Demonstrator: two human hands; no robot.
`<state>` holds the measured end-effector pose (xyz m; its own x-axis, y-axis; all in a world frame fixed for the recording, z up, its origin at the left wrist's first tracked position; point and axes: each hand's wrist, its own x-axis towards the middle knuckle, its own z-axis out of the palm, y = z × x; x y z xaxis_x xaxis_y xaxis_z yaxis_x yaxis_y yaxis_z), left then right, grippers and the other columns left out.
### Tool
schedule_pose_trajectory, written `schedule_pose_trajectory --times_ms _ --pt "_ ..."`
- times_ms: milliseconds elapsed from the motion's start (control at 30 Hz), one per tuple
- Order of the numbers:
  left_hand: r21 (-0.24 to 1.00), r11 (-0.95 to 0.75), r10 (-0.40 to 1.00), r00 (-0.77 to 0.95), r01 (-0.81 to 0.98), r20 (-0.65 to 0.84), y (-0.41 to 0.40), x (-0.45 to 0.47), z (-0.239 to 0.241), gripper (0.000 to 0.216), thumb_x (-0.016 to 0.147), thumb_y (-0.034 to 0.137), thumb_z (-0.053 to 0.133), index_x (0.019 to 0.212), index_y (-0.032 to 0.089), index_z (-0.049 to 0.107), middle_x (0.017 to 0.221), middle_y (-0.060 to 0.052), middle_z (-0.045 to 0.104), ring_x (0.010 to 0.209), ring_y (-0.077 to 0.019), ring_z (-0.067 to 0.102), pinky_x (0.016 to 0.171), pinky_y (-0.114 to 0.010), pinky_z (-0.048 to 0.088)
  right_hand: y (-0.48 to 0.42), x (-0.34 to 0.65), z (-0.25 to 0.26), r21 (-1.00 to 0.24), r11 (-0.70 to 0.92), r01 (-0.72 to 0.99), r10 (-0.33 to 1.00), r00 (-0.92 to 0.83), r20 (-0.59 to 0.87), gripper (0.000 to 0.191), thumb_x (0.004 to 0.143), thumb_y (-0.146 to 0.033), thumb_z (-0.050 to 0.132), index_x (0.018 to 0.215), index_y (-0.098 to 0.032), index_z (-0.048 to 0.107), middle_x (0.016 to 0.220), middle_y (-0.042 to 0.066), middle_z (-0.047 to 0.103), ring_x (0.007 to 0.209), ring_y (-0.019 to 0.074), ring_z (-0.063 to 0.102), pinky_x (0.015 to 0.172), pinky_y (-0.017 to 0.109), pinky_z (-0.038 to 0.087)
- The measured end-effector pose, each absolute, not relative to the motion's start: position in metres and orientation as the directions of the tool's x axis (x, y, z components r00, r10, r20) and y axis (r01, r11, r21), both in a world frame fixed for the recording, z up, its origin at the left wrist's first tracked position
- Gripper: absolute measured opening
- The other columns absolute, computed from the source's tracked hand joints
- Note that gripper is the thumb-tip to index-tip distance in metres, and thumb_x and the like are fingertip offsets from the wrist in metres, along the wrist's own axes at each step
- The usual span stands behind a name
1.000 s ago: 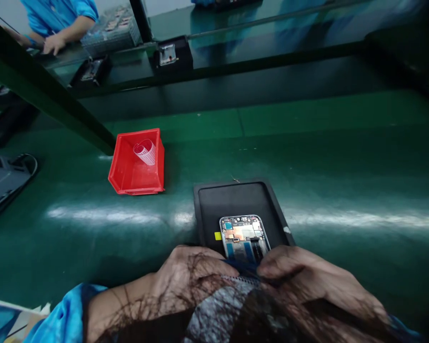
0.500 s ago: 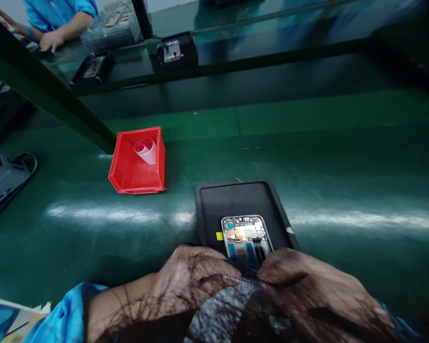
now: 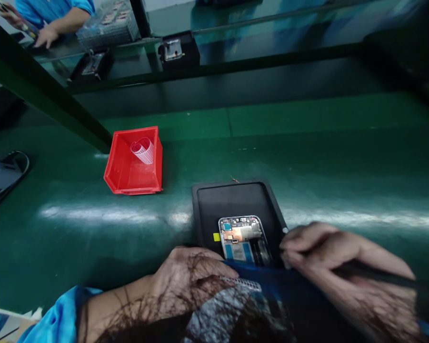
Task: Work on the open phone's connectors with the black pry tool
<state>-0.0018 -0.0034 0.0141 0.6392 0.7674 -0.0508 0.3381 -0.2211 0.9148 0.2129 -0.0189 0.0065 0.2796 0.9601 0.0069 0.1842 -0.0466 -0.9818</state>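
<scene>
Right hand (image 3: 343, 267) had swung off the opened silver-framed phone (image 3: 244, 240) in the black rectangular tray (image 3: 235, 197), fingers curled round a thin dark tool, while left hand (image 3: 189, 276), grip hidden, sat nearer, phone's long axis running away from both.

I note a bright blue sleeve (image 3: 62, 317) on my left arm. Both hands bare: left hand (image 3: 189, 276), right hand (image 3: 343, 267).
</scene>
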Motion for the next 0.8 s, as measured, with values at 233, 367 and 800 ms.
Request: schedule_pose_trajectory --times_ms 233,367,800 --pt "0.902 -0.260 0.752 0.658 0.345 -0.034 0.002 0.001 0.018 0.018 0.069 0.017 0.051 0.085 0.021 0.058 0.076 -0.001 0.063 0.067 -0.0058 0.058 0.065 -0.008 0.044 0.015 0.223 -0.005 -0.950 -0.157 0.271 0.956 0.284 -0.077 0.034 0.051 -0.049 0.073 0.046 -0.021 0.054 0.053 -0.003 0.065 0.056 0.0097 0.065 0.054 0.017 0.051" --pt "0.903 -0.237 0.740 0.669 0.358 -0.071 0.003 0.001 0.018 0.019 0.069 0.017 0.049 0.085 0.022 0.058 0.079 0.001 0.063 0.069 -0.0050 0.058 0.067 -0.007 0.044 0.017 0.219 -0.006 -0.942 -0.169 0.288 0.958 0.272 -0.089 0.033 0.051 -0.047 0.073 0.046 -0.020 0.055 0.056 -0.002 0.068 0.057 0.0089 0.067 0.055 0.015 0.052" --pt "0.908 -0.218 0.709 0.697 0.357 -0.104 0.003 0.000 0.018 0.021 0.070 0.017 0.048 0.088 0.024 0.056 0.082 0.002 0.063 0.072 -0.0048 0.057 0.069 -0.007 0.043 0.018 0.219 -0.009 -0.938 -0.146 0.315 0.966 0.248 -0.068 0.032 0.052 -0.048 0.072 0.047 -0.021 0.056 0.058 -0.002 0.069 0.055 0.0102 0.067 0.053 0.018 0.054"
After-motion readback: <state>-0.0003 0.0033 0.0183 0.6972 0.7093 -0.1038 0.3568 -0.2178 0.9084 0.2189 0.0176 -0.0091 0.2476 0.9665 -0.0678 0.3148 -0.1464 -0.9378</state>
